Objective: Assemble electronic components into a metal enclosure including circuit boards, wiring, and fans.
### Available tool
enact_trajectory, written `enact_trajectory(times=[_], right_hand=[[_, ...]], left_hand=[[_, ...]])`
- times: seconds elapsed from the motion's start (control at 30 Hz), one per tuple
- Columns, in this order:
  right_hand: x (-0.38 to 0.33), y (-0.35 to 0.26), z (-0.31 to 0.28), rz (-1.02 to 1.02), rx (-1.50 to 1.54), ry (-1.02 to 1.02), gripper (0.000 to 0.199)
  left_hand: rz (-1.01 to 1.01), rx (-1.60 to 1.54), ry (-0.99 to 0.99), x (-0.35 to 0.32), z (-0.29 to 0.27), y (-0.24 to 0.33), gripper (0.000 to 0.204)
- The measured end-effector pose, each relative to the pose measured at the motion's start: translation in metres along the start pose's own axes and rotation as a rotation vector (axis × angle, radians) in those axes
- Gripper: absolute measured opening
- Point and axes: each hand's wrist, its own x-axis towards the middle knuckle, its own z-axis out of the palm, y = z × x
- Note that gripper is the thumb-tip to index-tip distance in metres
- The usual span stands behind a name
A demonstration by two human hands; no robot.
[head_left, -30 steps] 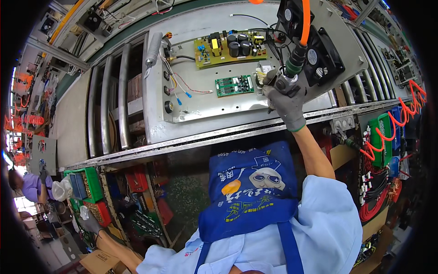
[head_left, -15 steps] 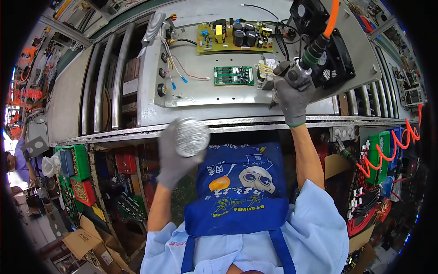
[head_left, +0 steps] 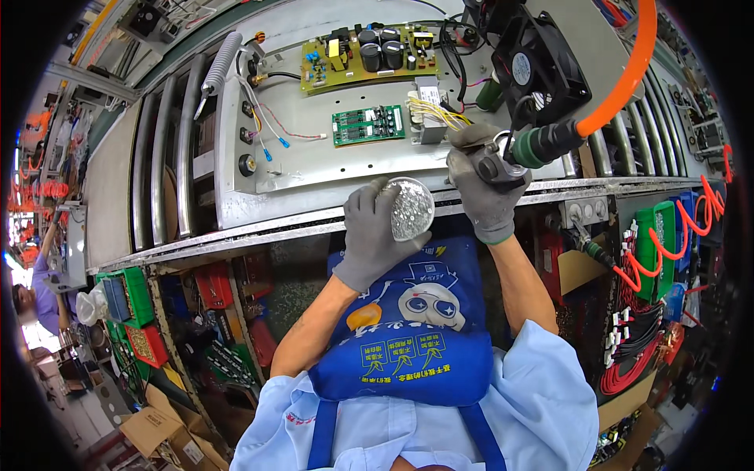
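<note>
Grey knit gloves cover both hands. The left hand (head_left: 375, 235) is cupped, fingers curled about a small clear round tub of silvery screws (head_left: 410, 208), which it holds up at the near edge of the bench (head_left: 259, 228), just left of the other hand. The right hand (head_left: 481, 188) is closed in a full grip on a grey air-driven screwdriver (head_left: 510, 157), whose dark green coupling joins a thick orange air hose (head_left: 628, 71) that arcs up and away to the right. The tool's tip is hidden behind the glove, so I cannot tell whether it sits on a screw.

Just beyond the right hand, on the grey sheet-metal chassis panel (head_left: 314, 157) lying on the bench, sit a small transformer with yellow leads (head_left: 430, 110), a small green circuit board (head_left: 367, 124) and, toward the far edge, a longer yellow-green board with black capacitors (head_left: 369, 53). A black square cooling fan (head_left: 538, 67) stands at the panel's far right corner. Loose red, white and blue wires (head_left: 271, 129) hang unconnected near the left end of the panel.

By my reading, the assembly is partway along: the boards, transformer and fan are in place, while the fastening around the transformer is in hand and the loose leads remain to be joined.
</note>
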Motion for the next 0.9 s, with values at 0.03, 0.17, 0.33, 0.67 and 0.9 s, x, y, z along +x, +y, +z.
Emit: enact_trajectory(times=[0.03,0.17,0.33,0.67,0.9], right_hand=[[0.001,0.004,-0.006,-0.011,-0.019,-0.026,0.023],[0.001,-0.001,-0.002,0.072,0.086,0.005,0.022],[0.000,-0.016,0.006,0.135,0.178,0.062,0.023],[0.004,-0.024,0.034,0.043,0.015,-0.105,0.021],[0.002,-0.026,0.039,0.170,0.013,-0.069,0.021]], left_hand=[[0.033,-0.018,0.017,-0.005,-0.001,0.002,0.088],[0.056,-0.010,-0.033,-0.003,-0.001,-0.001,0.081],[0.048,0.043,-0.107,0.004,-0.004,-0.001,0.084],[0.056,0.004,-0.053,0.002,0.000,-0.005,0.080],[0.062,0.029,-0.080,0.003,-0.002,-0.005,0.083]])
